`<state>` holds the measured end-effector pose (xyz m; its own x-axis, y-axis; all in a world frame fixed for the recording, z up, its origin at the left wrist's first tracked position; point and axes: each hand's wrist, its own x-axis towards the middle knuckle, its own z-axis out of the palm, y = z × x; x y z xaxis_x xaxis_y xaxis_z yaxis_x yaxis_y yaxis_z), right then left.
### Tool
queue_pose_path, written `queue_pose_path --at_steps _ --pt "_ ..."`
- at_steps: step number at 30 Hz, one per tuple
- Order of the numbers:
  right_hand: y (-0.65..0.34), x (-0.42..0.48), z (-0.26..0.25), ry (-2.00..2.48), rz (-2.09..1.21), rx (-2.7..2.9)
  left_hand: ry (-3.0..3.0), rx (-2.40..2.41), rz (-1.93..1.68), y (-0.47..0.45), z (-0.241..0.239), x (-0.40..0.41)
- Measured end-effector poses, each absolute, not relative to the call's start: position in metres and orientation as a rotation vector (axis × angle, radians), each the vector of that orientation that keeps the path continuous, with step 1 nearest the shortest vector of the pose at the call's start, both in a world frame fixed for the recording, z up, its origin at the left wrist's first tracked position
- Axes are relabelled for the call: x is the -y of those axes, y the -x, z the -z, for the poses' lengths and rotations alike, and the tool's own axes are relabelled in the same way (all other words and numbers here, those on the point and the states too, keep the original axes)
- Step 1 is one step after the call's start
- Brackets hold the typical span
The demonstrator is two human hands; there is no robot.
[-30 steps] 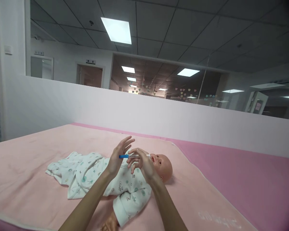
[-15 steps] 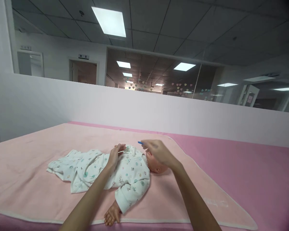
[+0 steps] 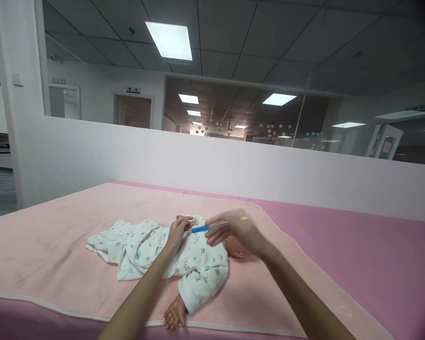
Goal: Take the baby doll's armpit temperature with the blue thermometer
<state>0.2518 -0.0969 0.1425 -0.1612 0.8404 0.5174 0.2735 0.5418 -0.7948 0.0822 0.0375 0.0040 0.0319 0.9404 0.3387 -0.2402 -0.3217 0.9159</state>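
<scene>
A baby doll [image 3: 198,274] in a white patterned sleepsuit lies on its back on a light pink blanket [image 3: 56,245], head to the right. My right hand [image 3: 235,231] hovers over the doll's head and pinches a thin thermometer [image 3: 207,227] with a blue end that points left. My left hand [image 3: 179,233] rests on the doll's far shoulder and grips the sleepsuit near the far arm. The doll's face is mostly hidden behind my right hand.
The blanket covers a darker pink mattress [image 3: 368,264]. A low white partition wall [image 3: 216,165] runs behind the bed, with a white pillar [image 3: 21,104] at the left. The blanket's front edge lies just below the doll's bare hand [image 3: 173,316].
My right hand carried the thermometer up from the doll's mouth, then lowered it toward the far shoulder. My left hand dropped from the thermometer's blue end onto the sleepsuit and closed there.
</scene>
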Motion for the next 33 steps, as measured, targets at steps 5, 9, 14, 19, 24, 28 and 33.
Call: queue_pose_path --at_steps 5,9,14,19,24,28,33 --pt "-0.247 0.105 -0.125 0.891 -0.690 1.670 -1.341 -0.776 -1.501 -0.082 0.002 -0.040" --pt "-0.255 0.107 -0.120 0.994 -0.736 1.769 -1.367 -0.770 -1.497 -0.082 0.003 -0.039" --pt "-0.271 0.109 -0.128 1.015 -0.543 1.758 -1.412 -0.782 -1.475 -0.082 -0.002 -0.034" --pt "-0.265 0.118 -0.087 1.030 -0.447 1.817 -1.496 -0.841 -1.471 -0.082 0.000 -0.036" --pt "-0.296 0.133 -0.011 1.260 -0.160 1.770 -1.950 -0.964 -1.380 -0.083 -0.004 -0.028" --pt "-0.337 0.141 0.027 1.593 0.021 1.752 -2.304 -0.923 -1.303 -0.095 -0.017 -0.025" --pt "-0.352 0.143 0.044 1.775 0.115 1.922 -2.445 -0.842 -1.159 -0.117 -0.021 -0.034"
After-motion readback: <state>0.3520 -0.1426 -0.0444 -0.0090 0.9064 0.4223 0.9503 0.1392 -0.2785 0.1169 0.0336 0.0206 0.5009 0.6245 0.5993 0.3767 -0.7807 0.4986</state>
